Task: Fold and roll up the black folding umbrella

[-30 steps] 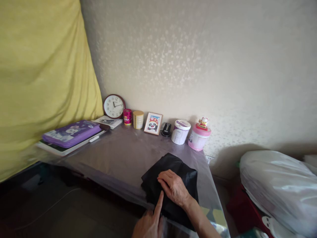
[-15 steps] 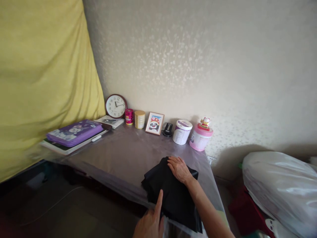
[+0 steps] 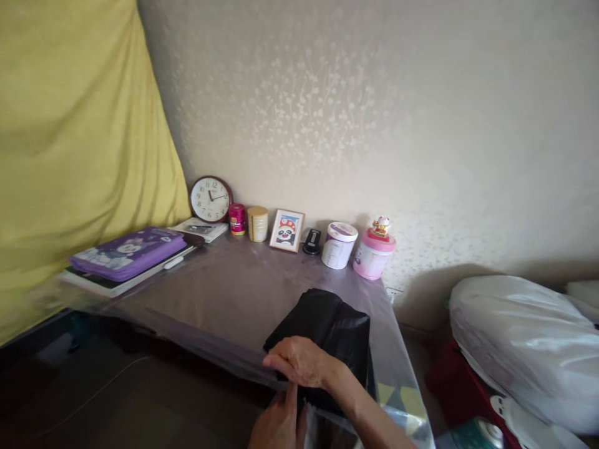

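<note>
A black plastic bag, folded into a glossy, creased bundle, lies at the near right corner of the table. My right hand curls over the bag's near left edge, its fingers bent down and their tips hidden behind the bag. Just below, my left hand holds the bag's near edge. Its index finger points up under the right hand, and its other fingers are mostly out of sight.
Along the wall stand a clock, a pink tin, a framed panda picture, a white tub and a pink tub topped by a figurine. A purple case lies left. A stuffed white bag is right of the table.
My right hand has moved from the bag's far part toward me and left, meeting my left index finger. The bag's far side looks more folded over. The view has shifted slightly.
</note>
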`<state>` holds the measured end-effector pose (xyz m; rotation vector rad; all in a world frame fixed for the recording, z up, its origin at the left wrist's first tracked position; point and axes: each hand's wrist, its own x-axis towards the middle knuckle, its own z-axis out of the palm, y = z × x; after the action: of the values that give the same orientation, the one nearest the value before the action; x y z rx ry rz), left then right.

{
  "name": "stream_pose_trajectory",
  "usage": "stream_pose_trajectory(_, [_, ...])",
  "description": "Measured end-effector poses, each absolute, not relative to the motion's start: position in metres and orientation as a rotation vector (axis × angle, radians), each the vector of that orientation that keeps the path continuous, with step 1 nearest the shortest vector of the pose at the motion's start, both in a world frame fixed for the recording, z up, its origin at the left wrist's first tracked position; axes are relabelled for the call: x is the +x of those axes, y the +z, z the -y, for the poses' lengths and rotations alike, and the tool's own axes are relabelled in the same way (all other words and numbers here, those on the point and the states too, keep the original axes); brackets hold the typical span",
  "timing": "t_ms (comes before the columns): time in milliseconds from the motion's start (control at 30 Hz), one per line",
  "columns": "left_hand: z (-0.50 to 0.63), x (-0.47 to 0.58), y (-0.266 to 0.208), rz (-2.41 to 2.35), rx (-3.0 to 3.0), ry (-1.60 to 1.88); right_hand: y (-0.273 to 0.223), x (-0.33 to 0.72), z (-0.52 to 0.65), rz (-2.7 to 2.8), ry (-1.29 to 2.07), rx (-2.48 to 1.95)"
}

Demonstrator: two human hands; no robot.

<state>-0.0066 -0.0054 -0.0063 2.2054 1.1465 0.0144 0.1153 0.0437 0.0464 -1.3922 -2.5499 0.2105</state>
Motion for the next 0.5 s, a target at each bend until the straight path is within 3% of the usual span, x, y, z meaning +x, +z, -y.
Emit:
stream_pose_trajectory(300, [0.006,-0.006,-0.002,-1.171,2.169,0.025,0.037,0.194,-0.082,2.018,-0.196,-1.814])
stream_pose_trajectory(500, [0.005,-0.010,-0.008,-1.136,2.168,0.089,0.049,0.249,-0.039,1.727,-0.249,-1.749])
